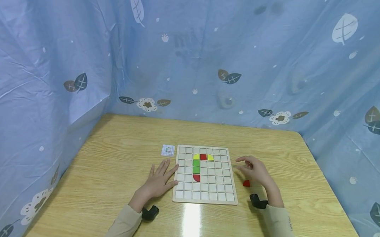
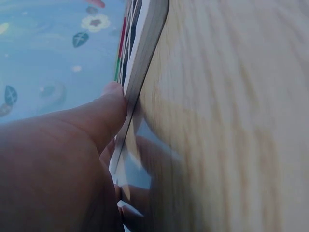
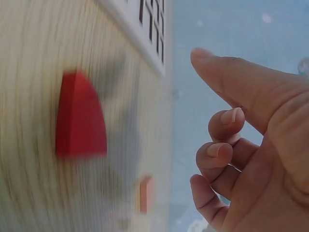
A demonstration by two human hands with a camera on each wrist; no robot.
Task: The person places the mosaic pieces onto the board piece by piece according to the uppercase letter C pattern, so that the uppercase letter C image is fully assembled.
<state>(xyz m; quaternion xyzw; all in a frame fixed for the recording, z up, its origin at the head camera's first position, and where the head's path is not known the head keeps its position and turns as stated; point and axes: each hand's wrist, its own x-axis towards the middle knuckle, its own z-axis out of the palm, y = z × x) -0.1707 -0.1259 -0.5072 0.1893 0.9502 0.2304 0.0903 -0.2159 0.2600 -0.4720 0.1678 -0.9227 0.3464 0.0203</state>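
A white grid board (image 1: pixel 217 189) lies on the table. On it, a red square (image 1: pixel 203 157) sits between two yellow rounded pieces (image 1: pixel 210 157), with two green squares (image 1: pixel 196 163) and a red quarter-round piece (image 1: pixel 196 177) below on the left. My left hand (image 1: pixel 156 183) is spread flat, its thumb and a fingertip touching the board's left edge. To the right of the board hovers my right hand (image 1: pixel 254 169), thumb and index finger apart, the other fingers loosely bent, nothing visible between them. Near it a loose red quarter-round piece (image 3: pixel 81 116) lies on the wood.
Left of the board's top corner lies a small pattern card (image 1: pixel 167 150). A smaller reddish piece (image 3: pixel 146 194) shows farther off in the right wrist view. A blue leaf-print curtain (image 1: pixel 192 55) hangs behind and beside the wooden table (image 1: pixel 132 130).
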